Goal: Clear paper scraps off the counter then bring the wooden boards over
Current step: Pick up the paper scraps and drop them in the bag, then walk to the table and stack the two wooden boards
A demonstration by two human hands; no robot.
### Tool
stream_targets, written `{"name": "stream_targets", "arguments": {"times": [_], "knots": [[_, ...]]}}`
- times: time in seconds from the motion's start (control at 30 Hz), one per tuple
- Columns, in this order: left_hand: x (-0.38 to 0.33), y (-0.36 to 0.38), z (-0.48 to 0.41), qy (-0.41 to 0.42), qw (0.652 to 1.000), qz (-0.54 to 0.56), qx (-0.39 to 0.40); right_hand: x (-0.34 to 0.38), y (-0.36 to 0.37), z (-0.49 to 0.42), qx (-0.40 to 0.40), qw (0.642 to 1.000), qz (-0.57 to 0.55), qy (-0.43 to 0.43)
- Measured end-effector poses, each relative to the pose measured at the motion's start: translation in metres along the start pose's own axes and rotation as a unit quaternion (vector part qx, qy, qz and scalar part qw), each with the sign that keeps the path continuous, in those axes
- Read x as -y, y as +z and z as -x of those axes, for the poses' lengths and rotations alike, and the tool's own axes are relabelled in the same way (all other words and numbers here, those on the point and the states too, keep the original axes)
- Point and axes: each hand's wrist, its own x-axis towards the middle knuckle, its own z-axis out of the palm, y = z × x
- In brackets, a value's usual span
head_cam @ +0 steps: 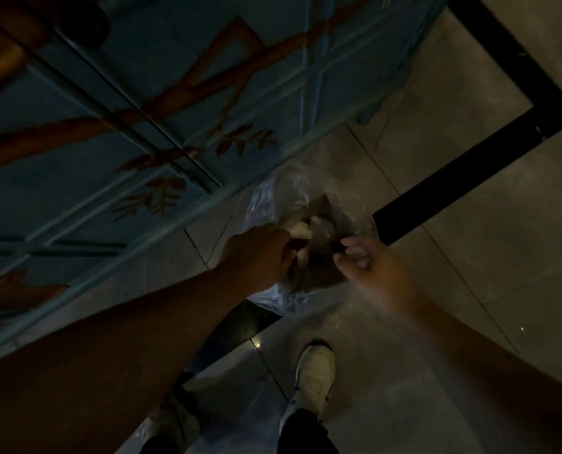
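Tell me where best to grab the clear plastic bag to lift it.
Probably by its open rim, from above. The plastic bag sits mouth-up on the tiled floor, with paper scraps inside; the left hand and right hand are already at opposite edges.

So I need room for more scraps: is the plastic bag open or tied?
Open: both hands, left and right, spread the plastic bag mouth.
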Motion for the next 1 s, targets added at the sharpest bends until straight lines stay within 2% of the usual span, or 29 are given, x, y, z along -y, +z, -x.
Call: {"name": "stream_targets", "arguments": {"times": [0.1, 0.2, 0.3, 0.4, 0.47, 0.63, 0.77, 1.0], "knots": [[-0.014, -0.049, 0.021, 0.048, 0.996, -0.066, -0.02, 0.047, -0.023, 0.012, 0.024, 0.974, 0.192, -0.119], [-0.033, -0.118, 0.051, 0.086, 0.988, -0.116, -0.048, 0.113, -0.051, 0.035, 0.013, 0.931, 0.279, -0.236], [-0.058, -0.203, 0.094, 0.113, 0.98, -0.134, -0.099, 0.185, -0.079, 0.07, -0.024, 0.888, 0.323, -0.325], [-0.087, -0.301, 0.159, 0.098, 0.969, -0.171, -0.152, 0.271, -0.107, 0.126, -0.031, 0.851, 0.346, -0.394], [-0.098, -0.336, 0.176, 0.119, 0.957, -0.2, -0.172, 0.305, -0.118, 0.143, -0.029, 0.829, 0.35, -0.435], [-0.13, -0.449, 0.275, 0.117, 0.93, -0.244, -0.251, 0.426, -0.143, 0.223, -0.048, 0.744, 0.376, -0.551], [-0.135, -0.523, 0.351, 0.081, 0.908, -0.274, -0.306, 0.518, -0.148, 0.274, -0.085, 0.672, 0.398, -0.618], [-0.091, -0.604, 0.463, -0.062, 0.87, -0.315, -0.374, 0.639, -0.116, 0.336, -0.109, 0.604, 0.421, -0.668]]}}
